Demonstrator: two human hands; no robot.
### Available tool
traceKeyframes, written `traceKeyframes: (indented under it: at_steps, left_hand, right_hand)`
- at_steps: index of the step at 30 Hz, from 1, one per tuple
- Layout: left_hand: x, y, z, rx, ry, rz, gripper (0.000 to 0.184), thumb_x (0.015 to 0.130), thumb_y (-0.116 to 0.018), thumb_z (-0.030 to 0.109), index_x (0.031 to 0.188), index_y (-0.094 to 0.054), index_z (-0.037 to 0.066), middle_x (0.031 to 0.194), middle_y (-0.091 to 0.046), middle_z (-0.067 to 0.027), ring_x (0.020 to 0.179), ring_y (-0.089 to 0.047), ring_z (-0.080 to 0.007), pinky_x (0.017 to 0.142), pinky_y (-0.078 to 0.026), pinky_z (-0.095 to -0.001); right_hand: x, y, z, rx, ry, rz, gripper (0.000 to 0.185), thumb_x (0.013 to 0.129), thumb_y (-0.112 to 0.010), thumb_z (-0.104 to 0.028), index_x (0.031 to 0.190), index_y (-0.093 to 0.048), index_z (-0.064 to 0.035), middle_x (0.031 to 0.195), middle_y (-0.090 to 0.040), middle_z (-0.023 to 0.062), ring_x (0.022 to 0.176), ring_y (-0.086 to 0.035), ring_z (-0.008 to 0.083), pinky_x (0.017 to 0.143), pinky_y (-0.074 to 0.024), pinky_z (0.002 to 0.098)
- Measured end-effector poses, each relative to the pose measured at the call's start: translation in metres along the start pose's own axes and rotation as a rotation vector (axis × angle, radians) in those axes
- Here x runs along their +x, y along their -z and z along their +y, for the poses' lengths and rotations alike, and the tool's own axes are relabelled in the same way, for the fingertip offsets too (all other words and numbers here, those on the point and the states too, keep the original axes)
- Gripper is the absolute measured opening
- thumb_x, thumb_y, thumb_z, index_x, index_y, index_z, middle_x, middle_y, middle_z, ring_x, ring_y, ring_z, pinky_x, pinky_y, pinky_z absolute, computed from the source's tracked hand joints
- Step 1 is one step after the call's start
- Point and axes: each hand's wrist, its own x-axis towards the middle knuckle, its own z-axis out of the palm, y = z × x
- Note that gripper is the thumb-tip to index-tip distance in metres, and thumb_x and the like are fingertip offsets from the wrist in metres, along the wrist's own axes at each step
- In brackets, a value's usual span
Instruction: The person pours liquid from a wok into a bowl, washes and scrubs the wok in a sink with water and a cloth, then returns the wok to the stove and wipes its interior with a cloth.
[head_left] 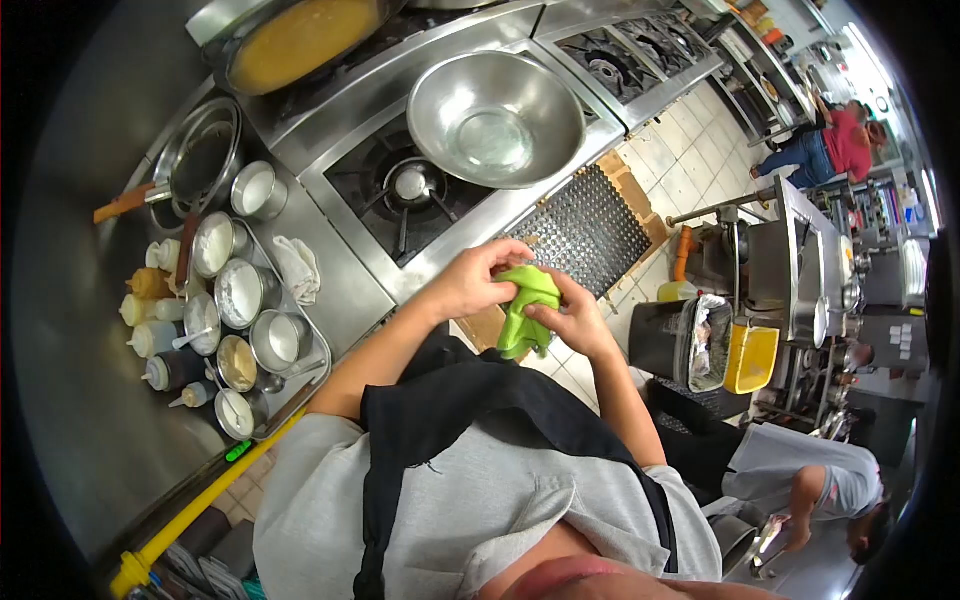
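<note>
Cloth [530, 308], green, bunched, pinched between the curled fingers of my left hand [472, 284] and right hand [580, 316]; I see it nearer than the bowl [497, 120] on the stove [345, 185]

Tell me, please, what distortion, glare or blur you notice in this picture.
Head view: strong wide-lens curvature, with black corners; head view: glints on the steel bowl and a washed-out light at upper right; head view: the left hand, right hand and green cloth look fairly sharp, the far background softer.
</note>
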Motion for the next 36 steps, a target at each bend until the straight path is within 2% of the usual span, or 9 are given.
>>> traceKeyframes:
  at_steps: [2,3,7,9,15,19,25,31,36]
  left_hand:
    - [0.011,0.001,-0.023,-0.090,0.105,0.030,0.032,0.086,-0.062,-0.002,0.118,-0.063,0.002,0.107,-0.067,-0.0038,0.098,-0.064,-0.0121,0.088,-0.051,-0.0281]
    - [0.017,-0.029,-0.004,0.290,0.198,-0.014,0.024,0.088,-0.062,0.001,0.112,-0.066,0.000,0.105,-0.068,-0.0047,0.097,-0.064,-0.0121,0.087,-0.051,-0.0273]
    - [0.029,-0.075,0.000,0.489,-0.295,-0.010,0.020,0.090,-0.062,0.008,0.108,-0.068,0.001,0.104,-0.068,-0.0068,0.097,-0.062,-0.0115,0.086,-0.050,-0.0293]
    - [0.036,-0.104,0.013,0.288,-0.049,-0.122,0.021,0.087,-0.060,0.005,0.106,-0.065,0.001,0.096,-0.065,-0.0065,0.090,-0.061,-0.0134,0.081,-0.049,-0.0292]
    - [0.075,-0.176,0.065,0.785,-0.344,-0.308,0.020,0.080,-0.068,0.017,0.094,-0.066,0.004,0.086,-0.066,-0.0127,0.078,-0.066,-0.0265,0.071,-0.052,-0.0351]
    - [0.108,-0.179,0.064,0.958,-0.660,-0.375,0.019,0.077,-0.070,0.010,0.095,-0.067,0.004,0.086,-0.067,-0.0132,0.078,-0.066,-0.0304,0.071,-0.053,-0.0375]
    - [0.106,-0.196,0.104,0.988,-0.471,-0.386,0.021,0.078,-0.069,0.006,0.099,-0.068,0.004,0.088,-0.065,-0.0112,0.081,-0.065,-0.0267,0.073,-0.051,-0.0340]
    - [0.121,-0.185,0.098,0.981,-0.352,-0.303,0.013,0.083,-0.069,0.011,0.095,-0.069,0.005,0.082,-0.061,-0.0106,0.075,-0.061,-0.0255,0.069,-0.048,-0.0346]
    - [0.146,-0.172,0.078,0.678,-0.383,-0.260,0.018,0.086,-0.072,0.017,0.092,-0.070,0.000,0.085,-0.062,-0.0045,0.080,-0.058,-0.0142,0.075,-0.046,-0.0278]
  right_hand:
    - [-0.002,-0.004,-0.007,0.014,-0.106,0.121,0.047,0.078,-0.080,-0.017,0.119,-0.063,-0.0003,0.106,-0.069,0.0124,0.096,-0.067,0.0182,0.083,-0.0518,0.0310]
    - [-0.032,0.019,0.005,-0.006,-0.029,0.212,0.045,0.076,-0.079,-0.015,0.116,-0.063,-0.0006,0.102,-0.069,0.0090,0.095,-0.065,0.0158,0.084,-0.0503,0.0308]
    - [-0.092,0.063,0.028,-0.344,0.091,0.218,0.053,0.070,-0.084,-0.019,0.115,-0.063,-0.0018,0.122,-0.063,0.0171,0.112,-0.062,0.0296,0.095,-0.0487,0.0385]
    - [-0.111,0.067,0.034,-0.282,0.132,0.304,0.059,0.069,-0.085,-0.023,0.119,-0.063,-0.0019,0.134,-0.056,0.0192,0.127,-0.053,0.0344,0.104,-0.0434,0.0422]
    - [-0.133,0.073,0.059,0.034,0.128,0.494,0.048,0.078,-0.077,-0.025,0.118,-0.064,-0.0048,0.091,-0.071,0.0140,0.089,-0.070,0.0223,0.081,-0.0529,0.0361]
    - [-0.178,0.108,0.056,-0.116,-0.160,0.388,0.039,0.079,-0.078,-0.025,0.111,-0.068,-0.0055,0.085,-0.069,0.0114,0.075,-0.064,0.0175,0.071,-0.0513,0.0337]
    - [-0.232,0.142,0.076,0.018,-0.308,0.268,0.029,0.083,-0.073,-0.021,0.107,-0.070,-0.0042,0.083,-0.069,0.0036,0.076,-0.061,0.0097,0.071,-0.0495,0.0283]
    - [-0.269,0.177,0.064,0.190,-0.169,0.518,0.022,0.089,-0.069,-0.013,0.106,-0.070,0.0012,0.088,-0.069,0.0007,0.081,-0.060,0.0073,0.075,-0.0495,0.0250]
    - [-0.280,0.196,0.059,0.473,-0.067,0.697,0.032,0.096,-0.065,-0.027,0.108,-0.070,0.0013,0.093,-0.070,0.0007,0.086,-0.062,0.0068,0.079,-0.0480,0.0227]
